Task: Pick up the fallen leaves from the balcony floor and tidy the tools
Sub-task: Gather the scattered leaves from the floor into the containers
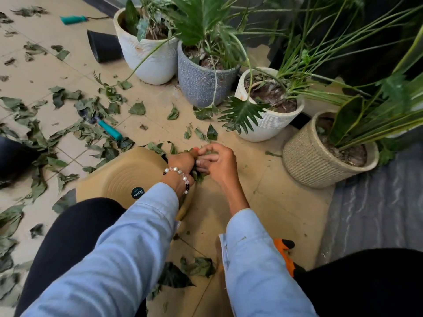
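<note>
Watching the head cam here. My left hand (pixel 180 162), the one with the pearl and black bead bracelet (pixel 180 177), is curled tight around a bunch of wilted green leaves (pixel 198 173), and you can see them poking out under the fist. My right hand (pixel 216 160) is pressed right up against it, fingers curled in toward that same wad; I think it's pinching a leaf at the top, but the fingers cover the spot, so I can't say for sure.

Both hands sit just above the far edge of a tan ribbed plastic tray (pixel 121 177) with a round black sticker, lying on the beige tiled floor (pixel 270 179).

Most of the fallen dry green leaves (pixel 75 124) are scattered to the left of the tray and up the floor, with a few more by my knees at the bottom.

One teal-handled hand tool (pixel 109 130) lies half buried in that leaf mess just beyond the tray. Another teal-handled tool (pixel 73 19) is far off at the top left, near a tipped-over black plastic pot (pixel 104 45).

An orange and black glove (pixel 285 251) peeks out beside my right sleeve.

Along the right there's a row of planters: white ribbed pot (pixel 148 62), grey textured pot (pixel 201 85), second white ribbed pot (pixel 272 124), woven beige pot (pixel 313 163).
</note>
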### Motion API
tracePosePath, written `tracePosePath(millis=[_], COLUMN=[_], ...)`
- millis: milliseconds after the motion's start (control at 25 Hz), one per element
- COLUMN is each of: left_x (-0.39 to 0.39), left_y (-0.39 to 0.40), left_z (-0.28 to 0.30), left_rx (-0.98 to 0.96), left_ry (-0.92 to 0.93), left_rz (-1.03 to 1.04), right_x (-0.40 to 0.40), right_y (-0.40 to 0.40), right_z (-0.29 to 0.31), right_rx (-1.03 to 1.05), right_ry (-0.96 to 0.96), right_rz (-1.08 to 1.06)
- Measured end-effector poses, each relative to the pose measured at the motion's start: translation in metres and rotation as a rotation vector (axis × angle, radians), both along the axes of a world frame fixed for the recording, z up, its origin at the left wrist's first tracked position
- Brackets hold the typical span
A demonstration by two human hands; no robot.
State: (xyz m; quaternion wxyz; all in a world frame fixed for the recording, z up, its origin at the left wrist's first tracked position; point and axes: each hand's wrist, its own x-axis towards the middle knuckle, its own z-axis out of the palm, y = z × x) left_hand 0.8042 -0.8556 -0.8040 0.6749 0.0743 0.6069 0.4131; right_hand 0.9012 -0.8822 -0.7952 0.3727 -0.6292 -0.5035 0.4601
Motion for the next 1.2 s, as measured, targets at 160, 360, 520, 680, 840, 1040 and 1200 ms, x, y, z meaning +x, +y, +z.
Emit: tracePosePath(millis=[160, 360, 520, 680, 840, 1040, 1200], left_x=[0.009, 0.032, 0.05, 0.057, 0.046, 0.024, 0.031], left_y=[0.009, 0.014, 0.032, 0.052, 0.065, 0.075, 0.068], left_z=[0.019, 0.033, 0.013, -0.006, -0.023, -0.035, -0.034], left_rx=[0.02, 0.177, 0.118, 0.025, -0.063, -0.076, -0.061], left_ry=[0.101, 0.081, 0.277, 0.294, 0.32, 0.303, 0.317], left_rz=[-0.033, -0.249, -0.447, -0.547, -0.514, -0.432, -0.415], right_x=[0.032, 0.136, 0.196, 0.214, 0.246, 0.25, 0.209], right_y=[0.014, 0.029, 0.055, 0.093, 0.12, 0.13, 0.127], right_z=[0.006, -0.05, -0.098, -0.126, -0.166, -0.18, -0.151], right_rx=[0.031, -0.37, -0.486, -0.404, -0.32, -0.199, -0.173], right_ry=[-0.127, -0.295, -0.561, -0.805, -0.962, -1.016, -0.639], right_rz=[-0.163, -0.438, -0.422, -0.214, -0.015, -0.158, -0.463])
